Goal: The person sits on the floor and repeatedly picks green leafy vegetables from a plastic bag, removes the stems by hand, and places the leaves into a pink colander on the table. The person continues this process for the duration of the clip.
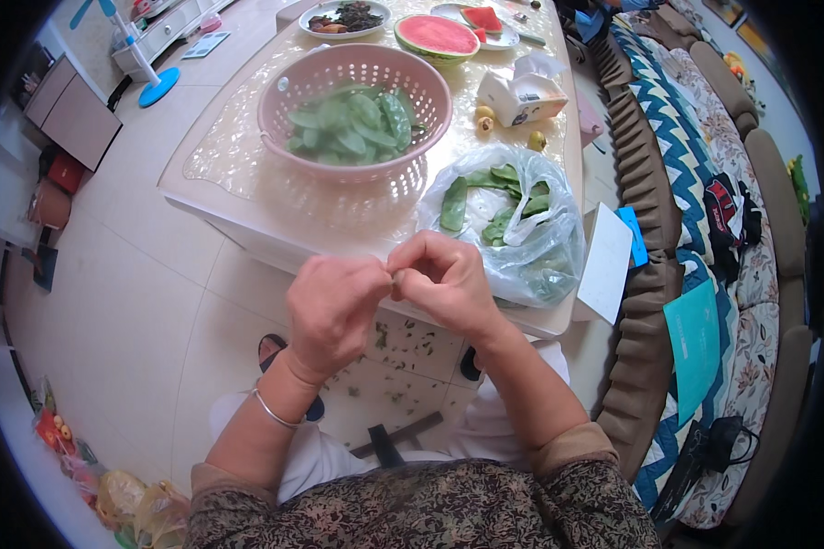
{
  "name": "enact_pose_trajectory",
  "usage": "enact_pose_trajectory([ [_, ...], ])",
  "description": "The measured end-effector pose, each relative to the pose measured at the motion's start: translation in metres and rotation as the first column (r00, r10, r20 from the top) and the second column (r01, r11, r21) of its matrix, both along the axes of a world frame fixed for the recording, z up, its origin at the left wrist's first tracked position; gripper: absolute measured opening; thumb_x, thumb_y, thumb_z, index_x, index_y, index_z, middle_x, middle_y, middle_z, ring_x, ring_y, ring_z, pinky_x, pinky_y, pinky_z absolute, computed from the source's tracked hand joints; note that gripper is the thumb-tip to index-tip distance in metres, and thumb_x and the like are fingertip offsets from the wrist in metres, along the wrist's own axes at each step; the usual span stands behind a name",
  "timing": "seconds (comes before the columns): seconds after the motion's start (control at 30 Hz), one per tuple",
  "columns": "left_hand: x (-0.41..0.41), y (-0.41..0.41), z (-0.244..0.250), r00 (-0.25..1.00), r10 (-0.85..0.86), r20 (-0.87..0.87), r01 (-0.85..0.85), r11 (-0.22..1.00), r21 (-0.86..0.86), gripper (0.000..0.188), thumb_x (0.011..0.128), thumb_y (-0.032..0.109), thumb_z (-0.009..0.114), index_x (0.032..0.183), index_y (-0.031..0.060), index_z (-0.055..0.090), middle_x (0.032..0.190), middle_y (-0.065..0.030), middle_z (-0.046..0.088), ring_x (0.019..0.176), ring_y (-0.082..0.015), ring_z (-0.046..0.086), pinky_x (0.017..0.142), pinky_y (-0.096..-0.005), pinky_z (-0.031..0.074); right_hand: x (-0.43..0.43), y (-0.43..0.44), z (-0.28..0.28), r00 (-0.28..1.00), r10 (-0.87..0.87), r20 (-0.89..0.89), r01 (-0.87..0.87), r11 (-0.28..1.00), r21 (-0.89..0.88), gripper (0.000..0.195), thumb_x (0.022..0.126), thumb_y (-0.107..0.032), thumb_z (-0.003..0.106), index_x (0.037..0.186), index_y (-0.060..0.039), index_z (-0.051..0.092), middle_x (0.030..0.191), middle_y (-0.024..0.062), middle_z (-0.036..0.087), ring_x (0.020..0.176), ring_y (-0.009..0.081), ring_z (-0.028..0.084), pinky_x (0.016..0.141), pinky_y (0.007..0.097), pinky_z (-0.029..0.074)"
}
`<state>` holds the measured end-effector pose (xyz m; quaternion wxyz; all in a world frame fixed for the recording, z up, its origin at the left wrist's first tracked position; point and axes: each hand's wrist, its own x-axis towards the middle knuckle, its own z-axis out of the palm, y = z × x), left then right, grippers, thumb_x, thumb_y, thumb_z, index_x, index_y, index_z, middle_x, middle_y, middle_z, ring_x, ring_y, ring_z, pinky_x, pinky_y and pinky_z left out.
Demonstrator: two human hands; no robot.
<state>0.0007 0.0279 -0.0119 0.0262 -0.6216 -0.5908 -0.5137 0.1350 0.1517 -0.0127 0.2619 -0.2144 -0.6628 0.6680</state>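
My left hand (335, 305) and my right hand (446, 285) meet fingertip to fingertip at the table's near edge. A tiny greenish piece (394, 279) shows where they pinch; my fingers hide most of it. Beyond them a pink perforated plastic colander (278, 141) holds a heap of flat green bean pods (360, 127), partly blurred. Close to my right hand lies an opened clear plastic bag (549, 254) with more flat pods (454, 204) in and on it. Green scraps (402, 346) are scattered over the floor tiles below my hands.
On the table (233, 165) stand a tissue box (524, 99), small yellowish fruits (536, 141), half a watermelon (437, 38), a plate of dark food (347, 19) and a plate with watermelon slices (482, 22). A sofa (748, 343) runs along the right. Plastic bags (134, 504) lie at lower left.
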Motion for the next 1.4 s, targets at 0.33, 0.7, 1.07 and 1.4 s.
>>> enact_pose_trajectory([
  [0.33, -0.022, 0.002, -0.012, -0.216, -0.273, 0.938, 0.111, 0.947, 0.301, 0.018, 0.104, 0.023, 0.058, 0.114, 0.0076, 0.057, 0.107, -0.0079, 0.065, 0.102, -0.021, 0.062, 0.098, -0.0428, 0.052, -0.004, -0.011, 0.007, 0.967, 0.187, 0.173, -0.221, 0.955, 0.199, 0.011, 0.083, -0.009, 0.065, 0.089, 0.0005, 0.069, 0.074, 0.0105, 0.067, 0.065, 0.0161, 0.063, 0.062, 0.0318, 0.051],
  [0.7, -0.02, 0.004, -0.016, -0.347, -0.218, 0.912, 0.111, 0.956, 0.271, 0.037, 0.109, 0.031, 0.045, 0.125, -0.0021, 0.05, 0.126, -0.0162, 0.059, 0.12, -0.0274, 0.057, 0.108, -0.0447, 0.046, -0.009, -0.018, 0.005, 0.968, 0.16, 0.195, -0.167, 0.986, 0.021, 0.026, 0.089, -0.014, 0.071, 0.109, 0.0026, 0.07, 0.088, 0.0111, 0.074, 0.074, 0.0156, 0.07, 0.065, 0.0302, 0.056],
  [1.07, -0.019, -0.001, 0.005, 0.915, 0.119, 0.385, -0.055, 0.983, -0.173, 0.031, 0.091, 0.012, 0.068, 0.12, 0.006, 0.059, 0.124, -0.0135, 0.062, 0.119, -0.0301, 0.058, 0.11, -0.0474, 0.037, -0.008, -0.009, -0.005, 0.96, -0.227, 0.165, 0.19, 0.958, 0.212, 0.01, 0.089, -0.002, 0.064, 0.094, 0.0037, 0.071, 0.083, 0.0056, 0.071, 0.069, 0.0086, 0.066, 0.058, 0.0257, 0.054],
  [1.4, -0.011, -0.004, 0.005, 0.966, 0.098, -0.241, -0.164, 0.948, -0.271, 0.02, 0.082, 0.006, 0.072, 0.102, 0.0072, 0.068, 0.083, -0.0078, 0.064, 0.08, -0.0285, 0.059, 0.09, -0.0433, 0.044, -0.01, -0.006, -0.011, 0.989, -0.143, -0.038, 0.128, 0.7, 0.703, 0.013, 0.076, 0.004, 0.066, 0.087, -0.0005, 0.07, 0.077, 0.0114, 0.068, 0.062, 0.021, 0.065, 0.059, 0.0303, 0.052],
])
